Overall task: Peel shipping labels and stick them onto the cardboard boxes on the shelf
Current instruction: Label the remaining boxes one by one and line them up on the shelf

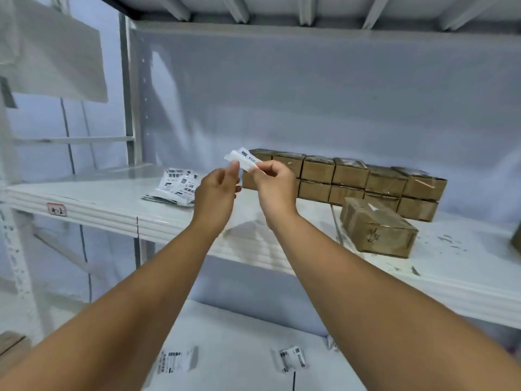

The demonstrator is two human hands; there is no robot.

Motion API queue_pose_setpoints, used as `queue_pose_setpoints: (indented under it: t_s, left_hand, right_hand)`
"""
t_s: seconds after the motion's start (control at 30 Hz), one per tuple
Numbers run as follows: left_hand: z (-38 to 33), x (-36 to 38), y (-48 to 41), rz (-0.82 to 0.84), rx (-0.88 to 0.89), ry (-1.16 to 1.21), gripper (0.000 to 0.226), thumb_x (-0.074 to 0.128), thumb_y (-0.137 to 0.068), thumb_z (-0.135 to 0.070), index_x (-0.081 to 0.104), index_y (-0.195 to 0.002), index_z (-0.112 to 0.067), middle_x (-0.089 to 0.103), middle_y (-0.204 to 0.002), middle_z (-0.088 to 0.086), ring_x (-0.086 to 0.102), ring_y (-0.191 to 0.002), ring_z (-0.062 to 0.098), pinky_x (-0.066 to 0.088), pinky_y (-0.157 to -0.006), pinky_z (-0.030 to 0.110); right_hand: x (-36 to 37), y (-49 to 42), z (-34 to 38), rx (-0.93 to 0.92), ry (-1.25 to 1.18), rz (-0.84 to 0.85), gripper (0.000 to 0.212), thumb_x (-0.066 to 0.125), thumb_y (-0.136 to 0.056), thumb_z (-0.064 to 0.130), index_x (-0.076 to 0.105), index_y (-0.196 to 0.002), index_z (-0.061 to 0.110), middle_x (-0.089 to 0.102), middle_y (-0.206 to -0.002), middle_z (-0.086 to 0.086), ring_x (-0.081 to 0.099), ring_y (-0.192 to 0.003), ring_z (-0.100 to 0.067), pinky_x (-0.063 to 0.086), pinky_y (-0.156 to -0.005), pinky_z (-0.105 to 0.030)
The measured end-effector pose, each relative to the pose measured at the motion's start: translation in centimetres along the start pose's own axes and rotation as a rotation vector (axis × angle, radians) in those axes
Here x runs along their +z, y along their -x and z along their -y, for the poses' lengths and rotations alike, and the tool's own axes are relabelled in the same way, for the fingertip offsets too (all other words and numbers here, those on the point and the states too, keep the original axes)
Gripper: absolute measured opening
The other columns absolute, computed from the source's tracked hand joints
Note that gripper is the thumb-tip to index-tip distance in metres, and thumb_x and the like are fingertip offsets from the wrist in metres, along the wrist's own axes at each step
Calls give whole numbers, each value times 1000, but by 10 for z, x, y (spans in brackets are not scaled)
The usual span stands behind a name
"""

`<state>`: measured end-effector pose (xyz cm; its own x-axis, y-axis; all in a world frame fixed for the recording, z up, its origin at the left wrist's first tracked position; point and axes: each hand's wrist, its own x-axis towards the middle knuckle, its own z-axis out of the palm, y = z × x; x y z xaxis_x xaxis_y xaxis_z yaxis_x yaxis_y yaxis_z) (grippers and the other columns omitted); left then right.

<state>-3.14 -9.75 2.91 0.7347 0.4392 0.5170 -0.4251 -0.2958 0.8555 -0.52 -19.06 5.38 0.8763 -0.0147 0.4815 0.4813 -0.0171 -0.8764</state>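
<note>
Both hands are raised in front of the white shelf (112, 204). My left hand (217, 189) and my right hand (275, 183) pinch one white shipping label (244, 160) between them; the label is curled and partly split from its backing. A loose pile of printed labels (176, 186) lies on the shelf to the left of my hands. Behind my right hand, small cardboard boxes (366, 180) stand stacked two high in a row. A single cardboard box (377, 228) sits apart in front of the row, tilted.
A red-edged tag (57, 209) is stuck on the shelf's front edge. Below the shelf lies a white surface with two labels (293, 359) stuck on it. A metal upright (129, 108) stands at the left. Paper scraps (448, 241) dot the shelf at right.
</note>
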Motion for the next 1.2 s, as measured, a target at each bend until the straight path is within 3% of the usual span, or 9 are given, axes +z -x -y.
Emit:
queue_pose_setpoints:
  t_s: [0.13, 0.33, 0.43, 0.6, 0.7, 0.9, 0.97, 1.07, 1.2]
  left_hand:
    - [-30, 37, 15, -27, -150, 322, 27, 59, -91, -23, 63, -71, -5, 67, -73, 12, 66, -66, 16, 57, -76, 33]
    - [-40, 61, 26, -27, -292, 517, 27, 48, -90, 4, 49, -66, -7, 64, -72, 9, 65, -68, 18, 55, -71, 23]
    - [-32, 65, 25, -50, -387, 522, 17, 45, -89, 3, 55, -80, -8, 66, -95, 14, 65, -83, 26, 55, -74, 29]
    - [-9, 56, 23, -99, -487, 347, 14, 45, -84, 8, 49, -79, -5, 54, -88, 16, 55, -57, 20, 48, -52, 24]
    - [4, 45, 21, -169, -581, 474, 16, 45, -78, 17, 53, -81, 3, 52, -92, 18, 57, -53, 23, 47, -40, 17]
    - [2, 40, 21, -211, -717, 550, 35, 39, -85, 17, 52, -115, 5, 54, -124, 21, 63, -64, 28, 52, -40, 22]
    - [1, 44, 22, -173, -689, 432, 16, 42, -90, 12, 53, -97, 3, 53, -129, 24, 63, -72, 23, 53, -46, 20]
    - [4, 51, 22, -177, -626, 396, 19, 51, -90, 6, 44, -78, -7, 52, -132, 24, 61, -109, 27, 50, -53, 19]
    - [-4, 52, 28, -255, -573, 307, 34, 64, -86, -9, 42, -112, -12, 43, -127, 7, 62, -87, 24, 44, -65, 26]
  right_hand:
    - [-24, 10, 1, 10, -34, -2, 16, 64, -84, 13, 63, -70, 19, 65, -71, 6, 64, -74, -17, 52, -76, -35]
    - [-65, 14, 7, 42, -105, -28, 12, 61, -89, 8, 60, -79, 14, 58, -73, 7, 52, -67, -4, 41, -63, -15]
    - [-83, 8, 8, 38, -80, -124, 4, 57, -92, 12, 60, -89, 13, 57, -78, 7, 50, -68, -4, 38, -61, -16]
    - [-112, -5, 17, 67, -103, -269, 11, 55, -94, 11, 56, -84, 17, 56, -78, 6, 51, -72, -11, 43, -66, -23]
    - [-131, -13, 24, 96, -125, -341, 12, 51, -95, 12, 55, -85, 17, 58, -82, 5, 55, -78, -18, 50, -76, -35]
    - [-152, -20, 36, 54, -42, -448, 6, 39, -100, 16, 45, -100, 20, 53, -91, 3, 60, -84, -21, 53, -71, -35]
    - [-153, -17, 35, -20, 92, -436, 4, 39, -101, 20, 44, -101, 20, 54, -96, 1, 58, -86, -20, 48, -62, -31]
    - [-149, -12, 33, -92, 207, -390, 6, 41, -99, 17, 46, -97, 19, 50, -87, 7, 54, -85, -19, 45, -59, -30]
    - [-139, -10, 30, -76, 232, -354, 10, 45, -95, 13, 50, -90, 20, 51, -82, 10, 58, -91, -25, 54, -79, -45]
